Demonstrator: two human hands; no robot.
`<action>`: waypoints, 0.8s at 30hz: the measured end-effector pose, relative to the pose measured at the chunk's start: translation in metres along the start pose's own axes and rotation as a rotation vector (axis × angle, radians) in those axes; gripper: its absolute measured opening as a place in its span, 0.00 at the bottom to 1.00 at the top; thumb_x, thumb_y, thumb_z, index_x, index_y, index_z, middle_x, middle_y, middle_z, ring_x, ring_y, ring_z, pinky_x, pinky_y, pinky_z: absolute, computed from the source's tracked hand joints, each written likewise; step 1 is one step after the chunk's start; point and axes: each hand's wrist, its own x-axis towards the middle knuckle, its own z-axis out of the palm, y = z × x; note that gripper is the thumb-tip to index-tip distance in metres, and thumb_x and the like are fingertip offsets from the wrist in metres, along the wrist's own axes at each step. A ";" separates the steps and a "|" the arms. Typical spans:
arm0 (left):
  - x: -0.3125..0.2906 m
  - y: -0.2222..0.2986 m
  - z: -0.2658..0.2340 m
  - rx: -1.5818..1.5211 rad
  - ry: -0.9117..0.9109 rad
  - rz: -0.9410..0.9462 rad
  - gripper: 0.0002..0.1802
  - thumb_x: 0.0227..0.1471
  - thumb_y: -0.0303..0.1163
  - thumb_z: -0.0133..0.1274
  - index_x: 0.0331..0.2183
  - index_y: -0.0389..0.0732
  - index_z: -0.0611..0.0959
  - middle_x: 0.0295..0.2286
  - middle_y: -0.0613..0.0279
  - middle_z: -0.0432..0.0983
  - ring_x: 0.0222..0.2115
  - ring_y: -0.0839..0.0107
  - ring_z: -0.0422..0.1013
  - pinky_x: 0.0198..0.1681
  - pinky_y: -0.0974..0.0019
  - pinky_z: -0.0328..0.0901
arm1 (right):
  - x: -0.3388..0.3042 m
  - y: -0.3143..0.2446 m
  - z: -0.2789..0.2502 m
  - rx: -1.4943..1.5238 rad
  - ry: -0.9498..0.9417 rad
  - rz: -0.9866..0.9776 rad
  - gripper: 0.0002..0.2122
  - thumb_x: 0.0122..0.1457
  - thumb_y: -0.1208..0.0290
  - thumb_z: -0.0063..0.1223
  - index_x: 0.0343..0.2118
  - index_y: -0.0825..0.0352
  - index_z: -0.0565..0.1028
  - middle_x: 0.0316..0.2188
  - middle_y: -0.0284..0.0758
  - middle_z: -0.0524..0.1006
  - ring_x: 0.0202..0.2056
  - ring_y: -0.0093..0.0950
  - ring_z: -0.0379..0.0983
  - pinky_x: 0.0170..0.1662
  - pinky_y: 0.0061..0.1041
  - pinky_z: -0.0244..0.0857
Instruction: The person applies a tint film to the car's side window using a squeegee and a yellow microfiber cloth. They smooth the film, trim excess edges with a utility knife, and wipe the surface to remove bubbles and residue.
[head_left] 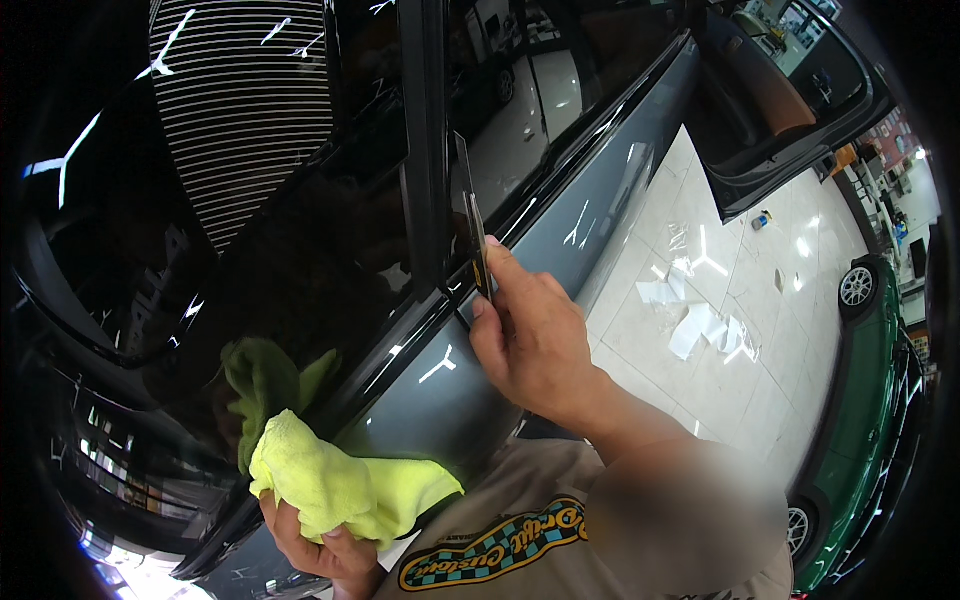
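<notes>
Between the thumb and fingers of my right hand (535, 335) is a slim black utility knife (480, 272), its thin blade pointing upward. The blade is close to the black door pillar (428, 150) between two dark windows; I cannot tell whether it touches. A reflection of the blade shows in the glossy surface just above. At lower left, my left hand (315, 545) grips a bunched yellow-green microfibre cloth (335, 485). That cloth is beside the dark side window (300, 270) of a grey car (425, 385), and the glass mirrors it.
A car door (755, 165) stands open at upper right. White film scraps (705, 330) and a small can (762, 220) lie on the tiled floor (650, 385). A green car (850, 430) is parked at the far right.
</notes>
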 end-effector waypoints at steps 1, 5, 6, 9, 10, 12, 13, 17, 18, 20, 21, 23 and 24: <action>0.000 0.000 -0.001 0.002 -0.004 0.001 0.31 0.56 0.48 0.46 0.48 0.28 0.73 0.44 0.45 0.70 0.45 0.54 0.69 0.48 0.54 0.63 | -0.001 0.000 0.001 0.010 0.008 -0.005 0.28 0.52 0.80 0.54 0.57 0.78 0.63 0.23 0.36 0.71 0.24 0.33 0.69 0.36 0.30 0.63; -0.001 -0.001 0.001 -0.019 0.007 -0.007 0.31 0.56 0.49 0.47 0.48 0.29 0.73 0.43 0.46 0.70 0.44 0.55 0.69 0.48 0.54 0.63 | -0.007 0.001 0.002 0.020 0.010 -0.005 0.28 0.51 0.81 0.54 0.57 0.77 0.63 0.23 0.36 0.71 0.24 0.33 0.69 0.36 0.30 0.62; 0.001 0.001 0.003 -0.006 0.009 0.007 0.30 0.57 0.48 0.46 0.48 0.30 0.73 0.42 0.45 0.71 0.42 0.54 0.70 0.47 0.53 0.64 | -0.007 0.001 0.002 0.015 0.003 0.000 0.28 0.51 0.81 0.54 0.57 0.77 0.63 0.23 0.36 0.71 0.24 0.33 0.68 0.36 0.30 0.62; 0.003 0.003 0.005 0.011 0.012 0.026 0.26 0.58 0.47 0.45 0.46 0.33 0.73 0.38 0.44 0.73 0.38 0.52 0.71 0.44 0.51 0.64 | -0.009 0.001 0.003 -0.003 -0.022 0.016 0.28 0.51 0.81 0.54 0.57 0.77 0.63 0.23 0.35 0.71 0.23 0.33 0.68 0.36 0.30 0.61; 0.003 0.003 0.005 0.009 0.013 0.021 0.26 0.58 0.48 0.45 0.46 0.33 0.72 0.39 0.45 0.72 0.38 0.52 0.71 0.44 0.51 0.64 | -0.009 0.001 0.003 -0.001 -0.016 0.010 0.28 0.50 0.81 0.54 0.57 0.77 0.63 0.22 0.35 0.71 0.23 0.33 0.67 0.36 0.30 0.61; 0.002 0.003 0.004 0.002 0.016 0.013 0.27 0.58 0.48 0.45 0.47 0.33 0.72 0.39 0.45 0.72 0.38 0.53 0.71 0.44 0.51 0.64 | -0.010 0.001 0.003 0.005 -0.005 -0.002 0.28 0.50 0.81 0.54 0.57 0.77 0.63 0.22 0.35 0.71 0.23 0.32 0.67 0.36 0.29 0.60; 0.001 0.002 0.003 -0.001 0.020 0.011 0.27 0.58 0.48 0.45 0.47 0.33 0.72 0.40 0.45 0.71 0.39 0.53 0.70 0.44 0.51 0.64 | -0.011 0.001 0.003 0.006 0.003 -0.010 0.28 0.50 0.81 0.54 0.57 0.77 0.63 0.22 0.35 0.71 0.23 0.32 0.67 0.36 0.29 0.60; -0.001 0.004 0.004 0.000 0.038 -0.006 0.27 0.58 0.48 0.46 0.48 0.33 0.72 0.41 0.45 0.71 0.40 0.53 0.70 0.45 0.52 0.64 | -0.014 0.002 0.004 0.007 0.019 -0.030 0.28 0.50 0.81 0.54 0.57 0.78 0.63 0.22 0.35 0.71 0.22 0.32 0.67 0.37 0.29 0.60; -0.002 0.004 0.003 -0.004 0.033 -0.024 0.27 0.58 0.48 0.46 0.48 0.34 0.72 0.41 0.45 0.70 0.41 0.53 0.70 0.45 0.52 0.64 | -0.015 0.002 0.004 0.005 0.019 -0.032 0.28 0.50 0.81 0.54 0.57 0.77 0.63 0.21 0.35 0.71 0.22 0.32 0.67 0.37 0.29 0.60; -0.004 0.004 0.000 -0.014 0.020 -0.062 0.28 0.58 0.49 0.46 0.48 0.34 0.72 0.42 0.45 0.70 0.41 0.53 0.69 0.46 0.51 0.64 | -0.016 0.002 0.004 -0.008 0.011 -0.031 0.29 0.50 0.81 0.54 0.57 0.78 0.63 0.21 0.34 0.71 0.22 0.32 0.67 0.37 0.30 0.60; -0.004 0.004 0.000 -0.016 0.015 -0.063 0.28 0.58 0.49 0.45 0.49 0.34 0.71 0.42 0.44 0.70 0.42 0.53 0.69 0.46 0.51 0.64 | -0.017 0.001 0.004 -0.015 0.008 -0.031 0.29 0.50 0.81 0.54 0.57 0.78 0.63 0.21 0.34 0.71 0.22 0.32 0.67 0.37 0.31 0.60; -0.003 0.004 0.000 -0.021 0.007 -0.063 0.29 0.58 0.49 0.45 0.49 0.34 0.71 0.43 0.44 0.69 0.42 0.52 0.69 0.46 0.51 0.64 | -0.018 0.001 0.003 -0.030 -0.007 -0.030 0.29 0.50 0.80 0.54 0.57 0.78 0.63 0.21 0.34 0.71 0.22 0.32 0.67 0.38 0.31 0.60; -0.004 0.004 0.001 -0.020 0.021 -0.059 0.29 0.58 0.49 0.45 0.50 0.34 0.71 0.43 0.44 0.69 0.43 0.52 0.69 0.47 0.50 0.64 | -0.019 0.001 0.003 -0.037 -0.014 -0.029 0.29 0.50 0.80 0.54 0.57 0.78 0.63 0.21 0.34 0.71 0.22 0.32 0.67 0.38 0.32 0.60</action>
